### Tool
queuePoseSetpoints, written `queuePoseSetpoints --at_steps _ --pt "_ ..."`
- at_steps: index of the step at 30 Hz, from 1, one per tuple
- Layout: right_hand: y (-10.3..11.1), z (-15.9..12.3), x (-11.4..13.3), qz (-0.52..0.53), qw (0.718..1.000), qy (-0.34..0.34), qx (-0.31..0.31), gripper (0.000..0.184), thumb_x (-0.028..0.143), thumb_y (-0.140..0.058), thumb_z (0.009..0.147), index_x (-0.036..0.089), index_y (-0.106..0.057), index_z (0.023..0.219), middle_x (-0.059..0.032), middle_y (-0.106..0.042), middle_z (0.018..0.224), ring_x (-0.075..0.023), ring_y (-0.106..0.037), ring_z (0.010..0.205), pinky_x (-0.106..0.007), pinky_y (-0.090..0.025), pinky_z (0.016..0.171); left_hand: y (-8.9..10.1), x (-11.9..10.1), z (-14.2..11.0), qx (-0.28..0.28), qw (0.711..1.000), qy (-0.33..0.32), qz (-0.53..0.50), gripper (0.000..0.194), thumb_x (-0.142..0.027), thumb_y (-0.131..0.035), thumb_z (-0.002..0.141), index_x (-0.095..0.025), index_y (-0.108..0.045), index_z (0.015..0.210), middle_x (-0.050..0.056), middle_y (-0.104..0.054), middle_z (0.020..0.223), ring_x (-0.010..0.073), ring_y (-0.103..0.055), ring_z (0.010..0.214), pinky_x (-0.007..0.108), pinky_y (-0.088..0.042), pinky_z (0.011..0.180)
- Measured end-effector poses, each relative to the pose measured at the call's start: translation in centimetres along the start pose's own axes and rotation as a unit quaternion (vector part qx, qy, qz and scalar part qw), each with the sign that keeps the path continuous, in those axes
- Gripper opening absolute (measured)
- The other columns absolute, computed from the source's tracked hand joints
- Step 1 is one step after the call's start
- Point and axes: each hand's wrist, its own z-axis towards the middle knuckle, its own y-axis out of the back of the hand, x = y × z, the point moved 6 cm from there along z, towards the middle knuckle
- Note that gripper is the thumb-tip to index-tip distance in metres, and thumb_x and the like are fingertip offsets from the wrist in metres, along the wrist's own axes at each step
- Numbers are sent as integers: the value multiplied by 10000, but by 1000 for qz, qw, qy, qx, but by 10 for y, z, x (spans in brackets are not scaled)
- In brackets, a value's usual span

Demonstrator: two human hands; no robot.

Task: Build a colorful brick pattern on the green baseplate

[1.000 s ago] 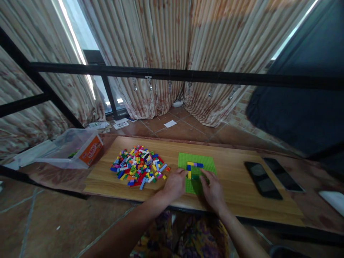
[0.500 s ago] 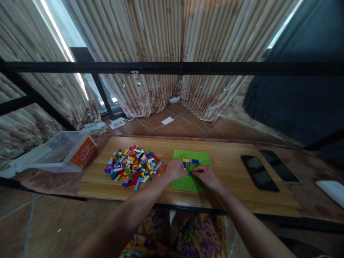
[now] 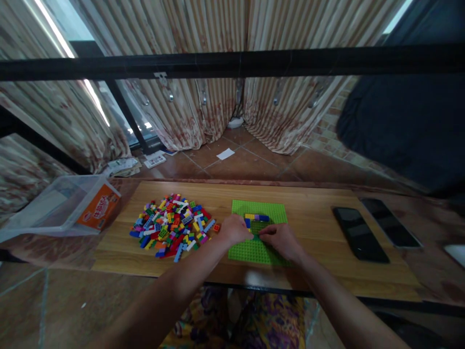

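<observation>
A green studded baseplate [image 3: 241, 253] lies on the wooden table. Toward its far side runs a short row of toy bricks [image 3: 256, 217], yellow, purple and blue, with a blue brick [image 3: 247, 223] at its left end. My left hand [image 3: 235, 230] is closed over the plate's left part, its fingertips together low on the plate. From the right, my right hand [image 3: 281, 238] meets it in a pinch, the fingertips nearly touching those of the left. Something small and dark green or teal shows between them; the fingers hide most of it.
A heap of loose coloured bricks [image 3: 170, 225] spreads left of the plate, with a stray orange brick [image 3: 217, 227] beside it. Further left stands a clear plastic bin [image 3: 72, 213] with an orange label. Two dark phones, one nearer [image 3: 359, 235] and one farther [image 3: 391, 223], lie at the right.
The view has shifted slightly closer and lower. Both hands stay at nearly the same place on the baseplate, fingertips still together; the row of bricks looks unchanged.
</observation>
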Motion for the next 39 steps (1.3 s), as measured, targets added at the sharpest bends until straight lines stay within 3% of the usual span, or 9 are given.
queuePoseSetpoints --at_steps 13,21,25,28,30,34,39 --pt "2 -3 9 -28 999 -24 11 163 211 -641 670 211 -780 757 -29 -747 735 -173 -648 672 -262 -445 622 -2 2 2 14 1000 17 -10 151 -299 -771 614 -178 -690 653 28 -693 637 184 -693 718 223 -519 636" --pt "4 -1 6 17 1000 16 17 151 259 -662 631 182 -766 709 -3 -684 563 -137 -570 505 -243 -413 490 8 -5 -13 -23 999 -5 -25 145 -297 -766 609 -183 -678 598 11 -667 587 188 -679 716 228 -504 640" --pt "15 -7 5 24 998 46 -44 265 349 -596 715 154 -759 791 -33 -699 619 -162 -602 540 -281 -470 532 15 0 -26 -37 998 -26 -53 255 -415 -672 722 -167 -704 672 24 -653 580 192 -667 694 248 -493 639" --pt "21 -15 16 13 991 76 -106 310 367 -536 783 159 -746 878 -81 -738 819 -211 -661 727 -364 -522 716 16 16 -45 -41 992 -53 -107 327 -408 -513 834 -158 -698 733 21 -642 593 172 -651 653 247 -480 620" --pt "16 -21 32 -8 984 121 -127 319 348 -506 826 180 -729 979 -97 -729 994 -237 -658 902 -416 -499 861 14 31 -64 -37 975 -88 -200 295 -382 -492 830 -157 -671 760 5 -623 606 157 -630 611 237 -465 581" --pt "-21 -35 65 -139 942 269 -144 360 260 -432 903 166 -650 1174 -122 -650 1220 -255 -571 1151 -450 -432 1015 7 71 -108 -21 929 -98 -356 210 -360 -545 762 -160 -606 734 -14 -578 643 133 -578 586 227 -453 547" --pt "-67 -41 57 -291 884 339 -142 350 195 -374 935 104 -660 1115 -168 -650 1195 -269 -569 1153 -440 -451 1007 4 129 -148 -40 905 -43 -420 200 -352 -577 741 -155 -602 729 -18 -554 630 119 -537 572 225 -429 544"
